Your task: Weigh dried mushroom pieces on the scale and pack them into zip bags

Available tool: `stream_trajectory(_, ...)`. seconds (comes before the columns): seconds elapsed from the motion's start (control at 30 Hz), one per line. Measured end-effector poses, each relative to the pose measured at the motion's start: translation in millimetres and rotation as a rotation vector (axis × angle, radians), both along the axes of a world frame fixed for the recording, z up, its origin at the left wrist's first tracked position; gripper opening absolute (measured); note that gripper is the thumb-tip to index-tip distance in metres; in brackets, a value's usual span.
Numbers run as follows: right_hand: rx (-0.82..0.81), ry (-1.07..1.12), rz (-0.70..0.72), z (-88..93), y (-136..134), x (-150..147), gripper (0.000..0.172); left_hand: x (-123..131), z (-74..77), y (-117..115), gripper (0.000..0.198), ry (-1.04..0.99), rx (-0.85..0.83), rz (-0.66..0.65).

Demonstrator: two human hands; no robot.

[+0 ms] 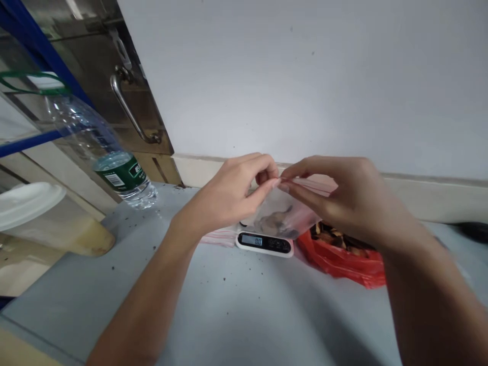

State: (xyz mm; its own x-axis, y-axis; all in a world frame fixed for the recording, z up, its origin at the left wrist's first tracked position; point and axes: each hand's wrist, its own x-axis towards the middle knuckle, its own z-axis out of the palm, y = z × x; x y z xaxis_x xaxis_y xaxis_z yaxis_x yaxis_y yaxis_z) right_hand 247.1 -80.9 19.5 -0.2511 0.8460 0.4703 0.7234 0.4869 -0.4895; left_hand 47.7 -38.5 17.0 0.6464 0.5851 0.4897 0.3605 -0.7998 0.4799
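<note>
Clear, thin plastic forms the zip bag [293,218] between your hands, just right of the middle of the frame; its soft walls show pinkish stripes near the mouth and a few blurred, brownish pieces [272,222] inside. The fingers of your left hand [229,185] are nearly closed, thumb and forefinger pinching the bag's top edge. Those of your right hand [346,188] are nearly closed too, gripping the same edge just beside them. The bag's lower end is at the far side of a white, rounded scale [265,246] whose display reads 0.0; you cannot tell whether it rests there. Striped plastic film [219,237] lies flat at the scale's left. To the right sits a crinkled, glossy red bag [343,267] with dark brown, curled pieces [339,241]. The matte grey-blue desk [221,315] carries dark specks. At left stand a transparent bottle [118,168] with a green label and a translucent, white-lidded tub [57,223].
</note>
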Motion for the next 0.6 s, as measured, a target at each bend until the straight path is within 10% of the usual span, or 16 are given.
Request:
stream_trajectory(0.33,-0.058,-0.011,0.039,-0.2,2,6,0.026,-8,-1.4,8,0.020,0.091,0.286,-0.086)
stream_trajectory(0.6,-0.213,-0.005,0.035,-2.6,10,34,0.023,-23,7.0,13,0.022,0.169,0.204,0.074)
